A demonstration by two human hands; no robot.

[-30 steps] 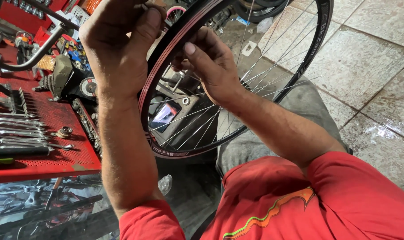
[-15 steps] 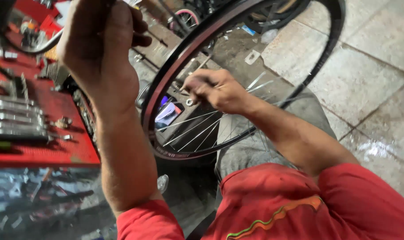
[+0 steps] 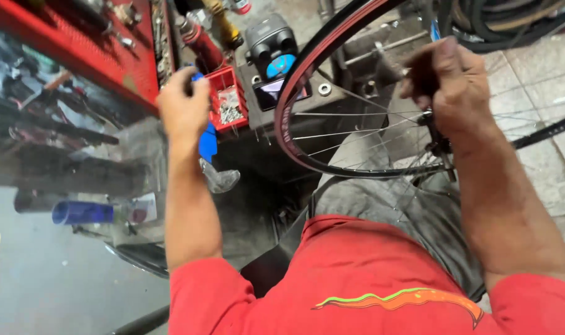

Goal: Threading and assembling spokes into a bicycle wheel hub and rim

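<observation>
Grip of the right hand (image 3: 459, 84) clenched at the hub end of a bicycle wheel (image 3: 307, 80), fingers curled down among the spokes (image 3: 357, 133); whatever sits inside that fist blurred and not identifiable. Right forearm slanting up from the red shirt (image 3: 369, 279) across the wheel's lower right. Left hand (image 3: 183, 108) stretched out to the left of the wheel, arm nearly straight, fingers closed around a blue object (image 3: 207, 141) that hangs below the palm; kind of object not clear. One wheel in hand, dark rim with a red stripe, resting against grey trousers (image 3: 382, 198), its upper and right arcs cut off by the frame edge. One small red tray (image 3: 230, 102) of tiny metal parts just left of the wheel rim, close beside the left hand. One phone (image 3: 276, 90) with a lit screen between tray and rim, partly crossed by the rim. One red counter (image 3: 90, 46) farther left of the wheel, tools on it smeared by motion and uncountable. One blue cylinder (image 3: 81, 213) lying below the counter, seen through a hazy surface. Dark tyres (image 3: 512, 18) stacked above the wheel's right side, number uncertain, cropped at the top edge.
</observation>
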